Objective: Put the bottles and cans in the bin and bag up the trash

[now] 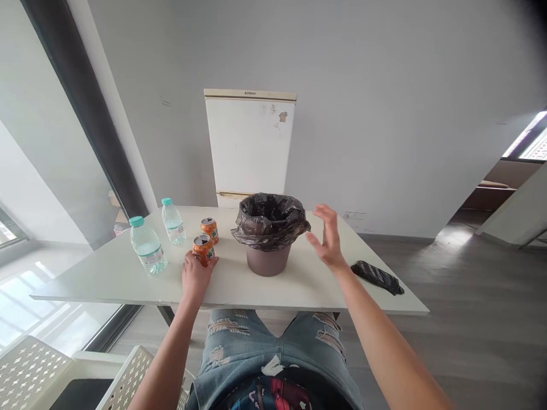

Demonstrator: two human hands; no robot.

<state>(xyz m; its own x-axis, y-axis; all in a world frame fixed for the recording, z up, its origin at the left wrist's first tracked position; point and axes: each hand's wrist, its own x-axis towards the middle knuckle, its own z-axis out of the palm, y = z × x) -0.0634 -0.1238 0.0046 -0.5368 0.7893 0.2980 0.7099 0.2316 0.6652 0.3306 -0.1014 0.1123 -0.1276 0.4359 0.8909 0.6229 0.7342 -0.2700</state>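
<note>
Nearer orange soda can: clasped low by the left hand.

The can is seen upright over the white table, left of the bag-lined bin and in front of a second orange can; its base is hidden. Its lower wall is enclosed by thumb and fingers, while the right hand is held empty, with digits spread, just right of the bin. A thin, smooth, easily dented wall is to be expected; weight cannot be told, as the contents are not shown. Grip is best applied around the mid-body, with light, even pressure.
</note>
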